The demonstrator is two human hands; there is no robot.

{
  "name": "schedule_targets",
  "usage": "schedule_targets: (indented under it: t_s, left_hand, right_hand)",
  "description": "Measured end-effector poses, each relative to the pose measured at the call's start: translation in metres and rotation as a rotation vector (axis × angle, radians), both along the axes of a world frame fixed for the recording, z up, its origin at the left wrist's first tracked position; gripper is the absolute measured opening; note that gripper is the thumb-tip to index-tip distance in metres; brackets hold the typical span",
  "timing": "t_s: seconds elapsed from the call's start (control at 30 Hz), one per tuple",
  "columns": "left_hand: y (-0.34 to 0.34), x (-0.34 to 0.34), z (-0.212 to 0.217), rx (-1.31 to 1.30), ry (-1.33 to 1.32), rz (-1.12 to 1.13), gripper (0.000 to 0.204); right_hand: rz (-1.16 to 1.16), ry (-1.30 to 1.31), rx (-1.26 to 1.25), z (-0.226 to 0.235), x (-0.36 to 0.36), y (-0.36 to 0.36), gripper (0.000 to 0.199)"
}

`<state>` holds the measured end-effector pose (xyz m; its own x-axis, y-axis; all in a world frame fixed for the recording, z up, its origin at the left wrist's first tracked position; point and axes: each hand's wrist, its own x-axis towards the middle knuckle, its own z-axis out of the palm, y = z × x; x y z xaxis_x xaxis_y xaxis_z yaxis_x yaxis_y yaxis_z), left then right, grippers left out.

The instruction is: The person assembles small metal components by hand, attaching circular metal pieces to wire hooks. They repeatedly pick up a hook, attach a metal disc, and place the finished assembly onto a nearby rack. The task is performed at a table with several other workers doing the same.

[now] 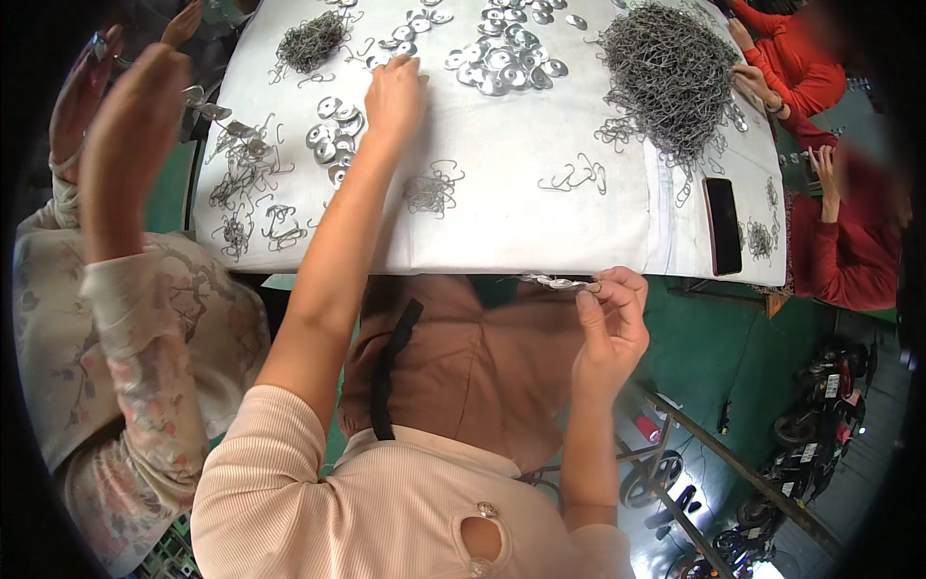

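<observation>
My left hand (394, 101) reaches out over the white-covered table (511, 227), its fingers bent together at a small cluster of silver metal discs (405, 33). Whatever lies between those fingertips is hidden. Just off the table's near edge, my right hand (614, 323) pinches a small bunch of shiny metal pieces (555, 282), too small to make out exactly. Beside my left forearm lie more round discs with a centre hole (324, 135). A little heap of bent wire hooks (434, 189) sits to its right, and several loose hooks (579, 176) lie farther right.
A big pile of wire hooks (668, 77) occupies the far right, with a smaller pile (311, 43) far left. More discs (502, 60) lie between them. A phone (722, 226) rests near the right edge. A co-worker's blurred arm (135, 145) rises at left; people in red work at right.
</observation>
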<state>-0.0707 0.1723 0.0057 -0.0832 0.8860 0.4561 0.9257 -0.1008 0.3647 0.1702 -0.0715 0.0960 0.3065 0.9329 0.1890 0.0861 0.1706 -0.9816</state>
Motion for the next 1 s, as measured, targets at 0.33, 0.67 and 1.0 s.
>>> schedule_targets:
  t_s: [0.33, 0.67, 1.0]
  left_hand:
    - [0.01, -0.005, 0.019, -0.119, -0.116, -0.111, 0.019]
    - [-0.16, 0.086, 0.074, -0.756, -1.368, -0.543, 0.007]
    - [-0.192, 0.095, 0.077, -0.592, -1.217, -0.534, 0.008]
  right_hand:
    - [-0.022, -0.038, -0.039, -0.013, 0.003, -0.005, 0.012]
    - [-0.023, -0.095, -0.126, -0.021, -0.001, 0.006, 0.011]
    - [-0.046, -0.193, -0.097, -0.028, -0.003, 0.007, 0.011]
